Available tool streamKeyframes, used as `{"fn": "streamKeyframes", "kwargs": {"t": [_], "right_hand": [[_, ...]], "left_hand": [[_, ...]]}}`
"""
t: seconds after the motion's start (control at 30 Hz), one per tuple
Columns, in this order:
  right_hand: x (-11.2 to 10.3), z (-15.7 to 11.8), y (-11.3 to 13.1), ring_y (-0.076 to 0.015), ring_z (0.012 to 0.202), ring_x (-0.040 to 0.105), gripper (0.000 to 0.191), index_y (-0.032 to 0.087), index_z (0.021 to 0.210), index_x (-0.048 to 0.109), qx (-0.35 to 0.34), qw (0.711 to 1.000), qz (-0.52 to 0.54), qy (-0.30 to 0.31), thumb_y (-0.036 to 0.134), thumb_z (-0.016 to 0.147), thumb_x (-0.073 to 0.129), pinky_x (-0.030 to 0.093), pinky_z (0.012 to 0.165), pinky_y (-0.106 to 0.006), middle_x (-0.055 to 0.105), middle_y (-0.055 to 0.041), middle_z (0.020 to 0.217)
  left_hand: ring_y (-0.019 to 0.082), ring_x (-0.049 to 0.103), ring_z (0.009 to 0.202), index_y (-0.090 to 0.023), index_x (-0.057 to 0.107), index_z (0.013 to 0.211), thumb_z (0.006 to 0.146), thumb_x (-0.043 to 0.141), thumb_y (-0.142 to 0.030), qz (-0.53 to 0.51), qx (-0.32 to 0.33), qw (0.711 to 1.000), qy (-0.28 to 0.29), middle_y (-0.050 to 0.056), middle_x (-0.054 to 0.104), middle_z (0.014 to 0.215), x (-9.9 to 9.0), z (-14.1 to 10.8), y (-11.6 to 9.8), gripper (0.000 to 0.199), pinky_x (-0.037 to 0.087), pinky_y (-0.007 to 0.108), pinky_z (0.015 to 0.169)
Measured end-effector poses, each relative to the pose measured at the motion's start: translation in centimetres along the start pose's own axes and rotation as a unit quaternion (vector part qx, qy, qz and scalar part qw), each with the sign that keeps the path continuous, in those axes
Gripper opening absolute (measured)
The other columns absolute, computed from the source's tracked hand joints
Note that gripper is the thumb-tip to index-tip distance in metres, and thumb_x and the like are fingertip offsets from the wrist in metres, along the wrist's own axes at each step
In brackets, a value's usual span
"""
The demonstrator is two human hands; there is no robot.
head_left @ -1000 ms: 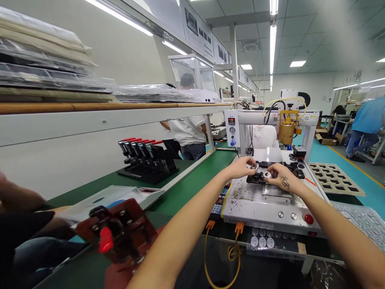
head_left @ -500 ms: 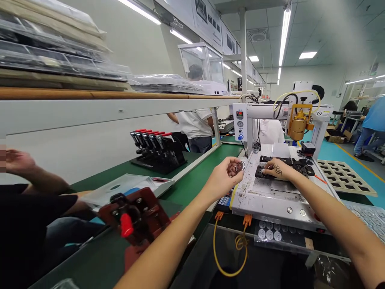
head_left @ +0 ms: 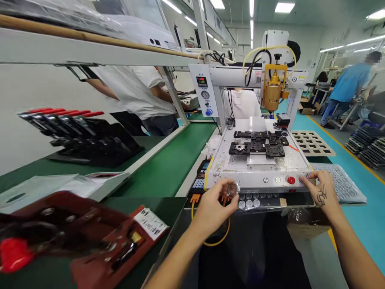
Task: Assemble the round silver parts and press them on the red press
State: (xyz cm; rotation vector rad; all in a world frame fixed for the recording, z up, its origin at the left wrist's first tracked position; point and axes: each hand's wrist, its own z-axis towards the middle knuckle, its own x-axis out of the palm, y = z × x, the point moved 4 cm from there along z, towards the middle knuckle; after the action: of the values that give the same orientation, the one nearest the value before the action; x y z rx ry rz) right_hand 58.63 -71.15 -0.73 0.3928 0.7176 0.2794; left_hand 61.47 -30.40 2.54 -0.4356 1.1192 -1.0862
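Observation:
My left hand (head_left: pixel 215 206) is closed on a small round clear part with a shiny rim (head_left: pixel 232 189), pinched between thumb and fingers in front of the machine's front edge. My right hand (head_left: pixel 323 190) is at the right end of the front panel (head_left: pixel 240 180), its thumb touching the panel just right of the red button (head_left: pixel 290 180); the fingers are partly stretched and hold nothing that I can see. On the white machine bed, a silvery round part (head_left: pixel 240 147) sits in the left black fixture (head_left: pixel 231 149). A gold dispensing head (head_left: pixel 273 94) hangs above the bed.
At lower left lies a dark red clamp fixture (head_left: pixel 99 249) with a red handle. Several red-handled toggle clamps (head_left: pixel 72 128) stand behind it. A keypad (head_left: pixel 201 176) and a yellow cable (head_left: pixel 216 243) are beside the machine; a clear parts tray (head_left: pixel 345 184) is at right. Other people stand beyond.
My right hand has left the black fixture and moved to the front panel's right end, leaving a silvery round part in the fixture. My left hand still holds its round part. The view has shifted right.

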Motion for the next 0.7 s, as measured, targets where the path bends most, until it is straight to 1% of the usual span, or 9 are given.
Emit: {"fn": "streamKeyframes", "kwargs": {"t": [0.07,0.13,0.2,0.27,0.33,0.43,0.5,0.57,0.7], "right_hand": [[0.6,-2.0,0.1,-0.0296,0.090,0.055,0.040,0.024,0.086,0.057,0.009,1.000,0.001,-0.023,0.061,0.099,0.066,0.045,0.088,-0.047,0.059,-0.0064,0.088],[1.9,-3.9,2.1,-0.0288,0.088,0.056,0.031,0.023,0.090,0.059,-0.016,1.000,0.021,-0.015,0.051,0.104,0.063,0.047,0.087,-0.047,0.060,-0.0076,0.088],[4.0,-6.0,5.0,-0.0273,0.088,0.061,0.020,0.023,0.095,0.065,-0.075,0.994,0.057,0.059,0.039,0.107,0.060,0.051,0.085,-0.044,0.066,-0.0083,0.090],[6.3,-8.0,7.9,-0.0256,0.092,0.068,0.013,0.025,0.105,0.071,-0.138,0.973,0.095,0.157,0.027,0.107,0.058,0.055,0.085,-0.040,0.074,-0.0075,0.097],[8.4,-9.4,9.6,-0.0251,0.099,0.072,0.022,0.026,0.117,0.072,-0.170,0.952,0.116,0.226,0.017,0.106,0.054,0.058,0.089,-0.039,0.077,-0.0069,0.106],[10.6,-10.0,10.2,-0.0274,0.103,0.072,0.028,0.022,0.120,0.072,-0.165,0.941,0.120,0.269,0.011,0.106,0.050,0.058,0.092,-0.041,0.077,-0.0097,0.107],[11.6,-9.9,10.2,-0.0295,0.103,0.072,0.024,0.021,0.121,0.072,-0.159,0.938,0.113,0.286,0.015,0.107,0.053,0.058,0.094,-0.043,0.076,-0.0115,0.107],[12.2,-9.9,10.3,-0.0309,0.098,0.071,0.020,0.020,0.119,0.074,-0.161,0.935,0.104,0.299,0.021,0.107,0.058,0.059,0.091,-0.045,0.073,-0.0126,0.105],[13.0,-10.5,10.6,-0.0304,0.092,0.067,0.021,0.018,0.111,0.077,-0.177,0.929,0.101,0.308,0.027,0.108,0.057,0.057,0.085,-0.044,0.070,-0.0130,0.099]], "left_hand": [[0.019,0.074,0.080,-0.021,0.068,0.117,0.085,0.070,-0.021,-0.008,0.010,0.999,0.050,0.003,0.077,0.097,3.3,-0.8,0.7,0.032,0.063,0.032,0.077],[0.020,0.075,0.086,-0.021,0.068,0.113,0.082,0.072,-0.018,-0.009,0.028,0.993,0.114,0.004,0.078,0.101,6.6,-1.4,1.8,0.032,0.063,0.035,0.083],[0.026,0.076,0.108,-0.021,0.068,0.110,0.078,0.077,-0.015,-0.002,0.053,0.984,0.172,0.008,0.079,0.116,9.2,-1.9,3.3,0.034,0.062,0.043,0.099],[0.033,0.068,0.132,-0.021,0.069,0.109,0.074,0.080,-0.012,0.004,0.068,0.976,0.208,0.014,0.075,0.135,10.8,-2.2,5.0,0.037,0.053,0.052,0.115],[0.035,0.061,0.142,-0.021,0.070,0.107,0.072,0.082,-0.010,0.006,0.068,0.971,0.228,0.017,0.070,0.145,11.5,-2.5,6.5,0.039,0.046,0.056,0.122],[0.034,0.058,0.147,-0.022,0.070,0.110,0.073,0.083,-0.011,-0.008,0.055,0.968,0.246,0.017,0.067,0.150,11.4,-3.0,7.6,0.040,0.041,0.056,0.127],[0.033,0.054,0.151,-0.022,0.069,0.112,0.075,0.082,-0.013,-0.025,0.047,0.964,0.259,0.016,0.065,0.154,11.1,-3.5,7.6,0.040,0.036,0.055,0.130],[0.032,0.052,0.153,-0.023,0.070,0.113,0.076,0.082,-0.014,-0.039,0.035,0.962,0.269,0.015,0.064,0.155,10.9,-3.9,7.4,0.040,0.033,0.055,0.132],[0.031,0.052,0.153,-0.024,0.071,0.115,0.076,0.081,-0.014,-0.046,0.011,0.962,0.270,0.011,0.066,0.154,10.7,-4.0,7.1,0.041,0.033,0.051,0.132]]}}
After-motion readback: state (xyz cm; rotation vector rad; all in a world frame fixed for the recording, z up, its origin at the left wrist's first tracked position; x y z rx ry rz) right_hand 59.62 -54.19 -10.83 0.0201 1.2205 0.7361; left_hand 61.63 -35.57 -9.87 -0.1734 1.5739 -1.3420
